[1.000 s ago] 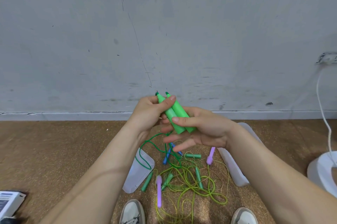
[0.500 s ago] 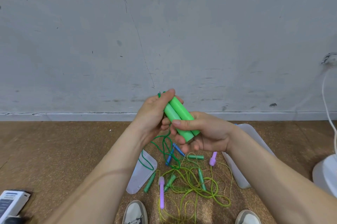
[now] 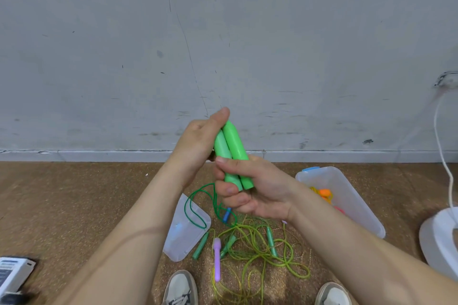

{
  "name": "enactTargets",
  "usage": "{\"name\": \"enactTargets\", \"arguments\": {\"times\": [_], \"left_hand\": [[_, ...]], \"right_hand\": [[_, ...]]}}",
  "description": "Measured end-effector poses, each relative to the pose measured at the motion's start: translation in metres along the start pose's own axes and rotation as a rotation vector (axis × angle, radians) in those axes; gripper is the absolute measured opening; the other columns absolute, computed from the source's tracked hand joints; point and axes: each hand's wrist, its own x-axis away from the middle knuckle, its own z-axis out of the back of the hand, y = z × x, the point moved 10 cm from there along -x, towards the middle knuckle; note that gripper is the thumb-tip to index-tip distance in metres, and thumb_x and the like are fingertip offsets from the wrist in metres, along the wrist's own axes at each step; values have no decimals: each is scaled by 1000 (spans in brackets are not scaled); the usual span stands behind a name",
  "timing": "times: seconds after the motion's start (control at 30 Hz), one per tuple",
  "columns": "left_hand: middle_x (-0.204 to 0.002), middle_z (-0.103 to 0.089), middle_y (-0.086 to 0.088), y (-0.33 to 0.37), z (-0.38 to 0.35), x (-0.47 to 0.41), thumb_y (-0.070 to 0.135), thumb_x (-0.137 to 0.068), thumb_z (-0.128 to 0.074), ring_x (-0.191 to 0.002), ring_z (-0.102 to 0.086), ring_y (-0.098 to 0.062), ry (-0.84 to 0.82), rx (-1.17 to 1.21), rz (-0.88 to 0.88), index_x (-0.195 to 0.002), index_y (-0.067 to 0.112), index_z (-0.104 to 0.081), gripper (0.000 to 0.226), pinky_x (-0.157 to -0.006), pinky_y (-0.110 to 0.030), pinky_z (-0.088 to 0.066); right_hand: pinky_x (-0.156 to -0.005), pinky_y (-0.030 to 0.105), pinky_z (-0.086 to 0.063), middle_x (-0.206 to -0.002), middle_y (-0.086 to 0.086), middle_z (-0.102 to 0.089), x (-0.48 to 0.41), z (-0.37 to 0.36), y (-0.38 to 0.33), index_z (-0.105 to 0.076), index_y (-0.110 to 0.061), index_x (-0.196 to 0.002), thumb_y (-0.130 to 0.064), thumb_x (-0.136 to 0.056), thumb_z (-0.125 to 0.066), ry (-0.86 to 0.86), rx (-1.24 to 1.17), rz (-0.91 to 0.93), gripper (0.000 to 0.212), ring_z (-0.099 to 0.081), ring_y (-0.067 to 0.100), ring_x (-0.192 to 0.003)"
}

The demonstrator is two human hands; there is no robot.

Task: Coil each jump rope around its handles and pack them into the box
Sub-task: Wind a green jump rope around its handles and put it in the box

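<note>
Two bright green handles (image 3: 231, 149) lie side by side, held up in front of me. My right hand (image 3: 250, 188) grips their lower ends with thumb and fingers curled round them. My left hand (image 3: 200, 141) holds their upper part, thumb over the tops. Their dark green rope (image 3: 195, 208) hangs in a loop towards the floor. A clear plastic box (image 3: 347, 195) stands on the floor at the right with an orange rope (image 3: 324, 193) inside. A tangle of yellow-green rope (image 3: 260, 252) with green, blue and purple handles lies between my shoes.
The box's clear lid (image 3: 183, 235) lies flat to the left of the tangle. A white round object (image 3: 438, 237) with a white cable (image 3: 443, 151) sits at the far right. A printed carton (image 3: 12, 272) lies at bottom left. A grey wall rises just beyond.
My right hand closed from a loose, fingers-out hold to a full grip on the handles' lower ends. The handles tipped more upright and the left thumb moved over their tops.
</note>
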Motion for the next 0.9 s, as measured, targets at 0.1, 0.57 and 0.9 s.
{"name": "enactTargets", "arguments": {"times": [0.1, 0.57, 0.9], "left_hand": [[-45, -22, 5, 18, 41, 3, 46, -87, -60, -47, -22, -15, 367, -115, -227, -43, 21, -28, 60, -48, -31, -19], [-33, -43, 12, -24, -22, 4, 22, -102, -36, -28, -41, -4, 31, 195, 236, -67, 18, -41, 36, -31, -10, -32], [-86, -52, -2, 8, -58, 7, 28, -99, -39, -89, -57, -32, -84, -1297, -418, -103, 20, -55, 18, -64, -35, -36]], "right_hand": [[-29, 10, -29, -57, -3, -41, -1, -17, -1, -49, -16, -78, -32, -88, -55, -113, -134, 25, 20, -36, 2, -40], [-26, 9, -25, -52, -4, -41, -2, -19, -20, -50, -16, -73, -32, -85, -59, -117, -323, 100, 21, -36, 0, -36], [-32, 14, -19, -48, 1, -39, 31, 114, -47, -44, -13, -72, -7, -88, -55, 752, 323, 123, 21, -28, 8, -33]]}}
